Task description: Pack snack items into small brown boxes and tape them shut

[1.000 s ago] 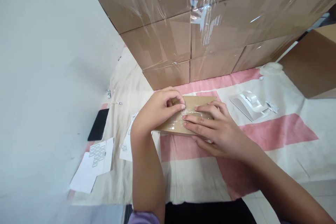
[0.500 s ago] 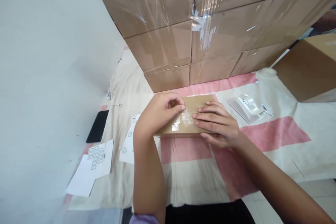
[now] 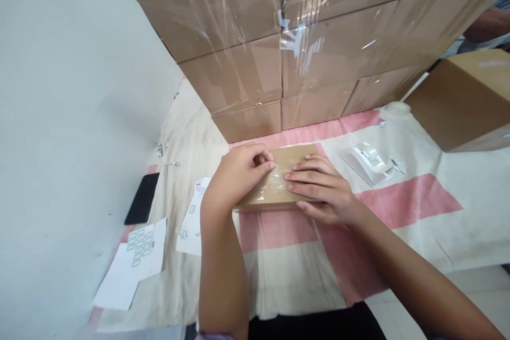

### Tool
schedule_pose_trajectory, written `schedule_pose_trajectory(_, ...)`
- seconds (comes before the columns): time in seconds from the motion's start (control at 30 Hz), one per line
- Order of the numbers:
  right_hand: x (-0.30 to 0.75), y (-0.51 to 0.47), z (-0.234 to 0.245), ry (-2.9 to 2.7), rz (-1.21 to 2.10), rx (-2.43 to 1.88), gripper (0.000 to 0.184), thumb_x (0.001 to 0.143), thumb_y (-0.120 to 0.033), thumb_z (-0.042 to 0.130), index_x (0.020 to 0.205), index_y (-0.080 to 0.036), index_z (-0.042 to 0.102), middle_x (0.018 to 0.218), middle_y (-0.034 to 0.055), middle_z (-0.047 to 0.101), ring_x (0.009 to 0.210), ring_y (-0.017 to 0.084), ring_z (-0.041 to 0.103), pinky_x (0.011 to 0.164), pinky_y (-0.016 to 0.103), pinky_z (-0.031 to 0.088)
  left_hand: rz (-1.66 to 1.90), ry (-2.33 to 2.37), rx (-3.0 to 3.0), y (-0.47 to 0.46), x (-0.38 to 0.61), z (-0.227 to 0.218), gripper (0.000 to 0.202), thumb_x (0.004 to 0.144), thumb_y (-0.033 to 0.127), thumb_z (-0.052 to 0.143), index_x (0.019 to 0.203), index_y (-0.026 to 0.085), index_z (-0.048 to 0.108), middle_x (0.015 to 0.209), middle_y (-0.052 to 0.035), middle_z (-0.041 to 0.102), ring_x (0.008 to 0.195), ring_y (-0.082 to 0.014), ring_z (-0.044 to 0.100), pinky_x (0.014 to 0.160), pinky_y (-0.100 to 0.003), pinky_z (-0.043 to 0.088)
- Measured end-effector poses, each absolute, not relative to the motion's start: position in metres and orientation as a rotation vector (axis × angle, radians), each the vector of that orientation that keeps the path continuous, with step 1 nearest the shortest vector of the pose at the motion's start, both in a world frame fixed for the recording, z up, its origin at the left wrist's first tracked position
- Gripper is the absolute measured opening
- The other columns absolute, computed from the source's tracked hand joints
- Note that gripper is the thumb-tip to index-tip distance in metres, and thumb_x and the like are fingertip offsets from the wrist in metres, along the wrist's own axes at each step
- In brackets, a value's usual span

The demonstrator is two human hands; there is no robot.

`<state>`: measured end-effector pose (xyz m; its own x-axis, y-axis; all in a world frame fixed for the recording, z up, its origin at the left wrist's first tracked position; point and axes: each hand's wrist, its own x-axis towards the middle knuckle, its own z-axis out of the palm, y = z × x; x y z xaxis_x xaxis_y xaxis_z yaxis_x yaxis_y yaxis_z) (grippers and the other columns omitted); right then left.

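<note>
A small flat cardboard box (image 3: 290,155) lies on the cloth in front of me, with a crinkled strip of clear tape (image 3: 278,180) across its top. My left hand (image 3: 243,170) is over the box's left part, thumb and index finger pinched together at the edge of the tape. Exactly how much tape sits between those fingertips is hard to see. Spread flat over the right part of the box, my right hand (image 3: 324,186) rests its fingertips by the tape's right edge.
Behind the box rises a stack of taped cartons (image 3: 243,74). To the right are a white tape dispenser (image 3: 368,162) and another large carton (image 3: 454,101). A black phone (image 3: 142,199), printed papers (image 3: 139,255) and a white wall are at left. Another person's arm (image 3: 488,25) shows at far right.
The view has shifted slightly, so the surroundings sit a little further left. Both hands keep nearly the same place on the box, the left still pinching, the right still flat.
</note>
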<state>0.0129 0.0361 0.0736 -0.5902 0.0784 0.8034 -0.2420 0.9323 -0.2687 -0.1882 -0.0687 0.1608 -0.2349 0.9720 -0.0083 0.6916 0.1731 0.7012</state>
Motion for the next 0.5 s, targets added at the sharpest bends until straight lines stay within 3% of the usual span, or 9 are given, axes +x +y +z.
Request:
schedule_pose_trajectory(0.2, 0.0123, 0.0324, 0.0787, -2.128, 0.453, 0.124, 0.02, 0.09, -0.028, 0.068, 0.107, -0.02, 0.073, 0.108, 0.0091, 0.08, 0.112, 0.025, 0.067, 0.101, 0.05, 0.052, 0.757, 2.01, 1.537, -0.0691, -0.1879, 0.1599, 0.012, 0.088, 0.031, 0.061, 0.083, 0.024, 0.069, 0.078, 0.0021, 0.064, 0.072, -0.0161, 0.056, 0.067, -0.029, 0.039)
schedule_pose_trajectory(0.5, 0.0127, 0.0309, 0.0751, -2.082, 0.475, 0.113, 0.02, 0.09, -0.03, 0.068, 0.106, -0.019, 0.074, 0.109, 0.0082, 0.08, 0.113, 0.024, 0.065, 0.103, 0.047, 0.052, 0.735, 2.005, 1.55, -0.0694, -0.1897, 0.1549, 0.016, 0.086, 0.041, 0.066, 0.09, 0.025, 0.066, 0.079, 0.0023, 0.063, 0.074, -0.0174, 0.056, 0.069, -0.029, 0.039)
